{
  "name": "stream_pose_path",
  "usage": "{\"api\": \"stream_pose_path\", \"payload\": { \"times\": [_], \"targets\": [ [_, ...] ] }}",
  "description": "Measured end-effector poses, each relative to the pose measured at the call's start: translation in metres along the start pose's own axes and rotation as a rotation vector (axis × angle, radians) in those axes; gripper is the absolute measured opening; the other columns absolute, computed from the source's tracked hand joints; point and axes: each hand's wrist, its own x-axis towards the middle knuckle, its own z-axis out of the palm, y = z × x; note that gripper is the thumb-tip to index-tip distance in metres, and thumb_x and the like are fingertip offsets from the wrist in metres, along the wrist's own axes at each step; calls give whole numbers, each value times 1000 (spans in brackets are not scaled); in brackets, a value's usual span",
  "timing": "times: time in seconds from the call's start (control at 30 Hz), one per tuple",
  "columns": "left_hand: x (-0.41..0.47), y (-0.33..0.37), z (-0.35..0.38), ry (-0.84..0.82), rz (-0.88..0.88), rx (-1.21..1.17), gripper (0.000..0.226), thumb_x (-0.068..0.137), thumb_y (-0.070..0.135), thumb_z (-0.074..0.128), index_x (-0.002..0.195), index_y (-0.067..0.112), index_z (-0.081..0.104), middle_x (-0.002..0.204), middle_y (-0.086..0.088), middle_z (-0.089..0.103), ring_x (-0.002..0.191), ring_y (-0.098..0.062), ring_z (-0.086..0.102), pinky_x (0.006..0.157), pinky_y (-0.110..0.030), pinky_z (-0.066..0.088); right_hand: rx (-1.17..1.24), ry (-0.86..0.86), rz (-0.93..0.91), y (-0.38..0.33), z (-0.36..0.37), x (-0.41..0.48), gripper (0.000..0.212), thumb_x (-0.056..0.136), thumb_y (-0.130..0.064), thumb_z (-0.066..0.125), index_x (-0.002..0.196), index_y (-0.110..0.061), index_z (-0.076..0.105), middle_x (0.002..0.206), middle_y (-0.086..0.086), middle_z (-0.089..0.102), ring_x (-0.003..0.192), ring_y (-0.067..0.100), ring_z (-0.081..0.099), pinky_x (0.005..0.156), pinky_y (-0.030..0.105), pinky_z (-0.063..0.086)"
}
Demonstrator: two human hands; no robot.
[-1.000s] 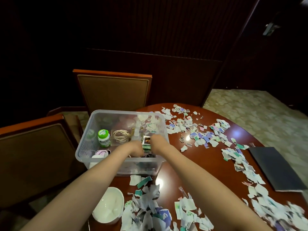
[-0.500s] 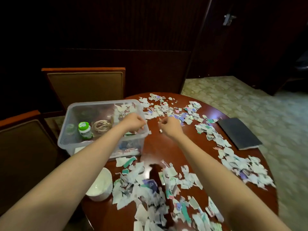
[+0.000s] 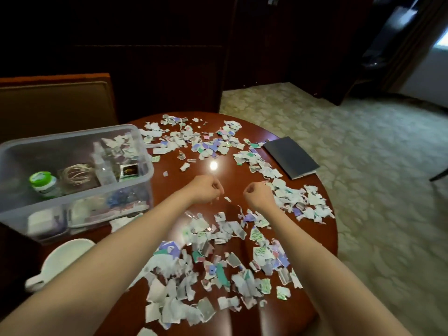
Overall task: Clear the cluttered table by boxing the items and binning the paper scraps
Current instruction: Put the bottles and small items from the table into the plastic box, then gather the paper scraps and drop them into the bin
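Reddish-brown polished wood shows between the paper scraps point(image 3: 208, 275) that lie over the near, far and right parts of the round counter point(image 3: 230, 170). We hold both arms out over its middle. Our left grip point(image 3: 206, 190) and our right grip point(image 3: 259, 194) hang near each other, each with its fingers curled in. We cannot tell whether either one pinches a scrap. The clear plastic box point(image 3: 84, 190) stands at the left edge of the counter. Inside it we see a green-capped bottle point(image 3: 41, 180), a coil of string point(image 3: 76, 177) and a few scraps. A white bowl point(image 3: 65, 260) sits at the near left edge, just in front of the box. A dark notebook point(image 3: 291, 157) lies at the far right edge.
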Motion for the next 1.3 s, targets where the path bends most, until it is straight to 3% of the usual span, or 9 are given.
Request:
{"api": "stream_pose_path", "payload": {
  "times": [0.17, 0.33, 0.53, 0.7, 0.83, 0.97, 1.1, 1.23, 1.3],
  "targets": [
    [34, 24, 44, -30, 12, 10, 23, 91, 7, 47, 105, 10, 66, 92, 2, 56, 83, -11, 51, 76, -22, 41, -108, 33, 33, 58, -25, 16, 30, 90, -13, 48, 118, -11, 58, 126, 11, 54, 111, 25, 55, 90, 33, 47],
    [77, 50, 92, -81, 0, 23, 22, 90, 7, 49, 108, 16, 57, 102, -2, 54, 90, -17, 54, 67, -20, 44, -241, 128, 82, 121, -49, 34, 43, 93, -25, 51, 134, -18, 45, 145, 9, 37, 132, 26, 36, 109, 40, 36],
    [125, 82, 147, -97, -32, 130, 45, 86, 18, 60, 129, 18, 46, 129, -11, 42, 114, -26, 50, 93, -32, 42, -523, -41, -64, 197, -61, 54, 59, 93, -50, 38, 146, -28, 24, 159, 5, 1, 146, 29, -5, 117, 51, 1],
    [139, 99, 171, -53, -13, 251, 60, 85, 30, 62, 138, 21, 35, 143, -9, 31, 131, -28, 33, 108, -36, 31, -481, -125, 11, 233, -57, 75, 83, 81, -77, 31, 149, -39, 2, 157, 9, -17, 144, 34, -17, 112, 58, -8],
    [116, 108, 203, -4, 125, 359, 66, 85, 40, 56, 143, 25, 27, 154, -4, 14, 142, -25, 14, 115, -38, 16, -330, -180, -66, 243, -46, 86, 82, 83, -74, 28, 149, -35, 0, 157, 8, -19, 144, 33, -18, 114, 50, -11],
    [82, 101, 264, -115, 95, 364, 93, 77, 65, 54, 149, 27, 8, 157, -3, -14, 145, -23, -12, 116, -39, -5, -389, -206, -248, 246, -34, 85, 89, 75, -77, -4, 150, -30, 3, 158, 8, -12, 145, 30, -16, 116, 43, -11],
    [79, 90, 283, -189, 42, 475, 121, 65, 80, 54, 147, 27, -17, 143, -5, -41, 132, -25, -37, 104, -42, -23, -424, -230, -324, 244, -37, 86, 66, 93, -58, 10, 150, -27, 7, 158, 8, -8, 145, 30, -13, 117, 43, -8],
    [89, 68, 267, -129, 0, 582, 128, 52, 91, 36, 140, 25, -30, 139, -6, -42, 138, -32, -31, 105, -45, -21, -418, -224, -327, 240, -35, 86, 57, 100, -46, 22, 150, -24, 9, 159, 7, -7, 146, 30, -12, 117, 43, -7],
    [91, 61, 254, -126, -48, 552, 128, 49, 93, 33, 142, 30, -27, 139, -4, -41, 140, -31, -27, 108, -45, -19, -416, -223, -315, 237, -34, 83, 56, 100, -44, 22, 150, -23, 9, 159, 7, -7, 146, 30, -12, 117, 43, -7]
  ]
}}
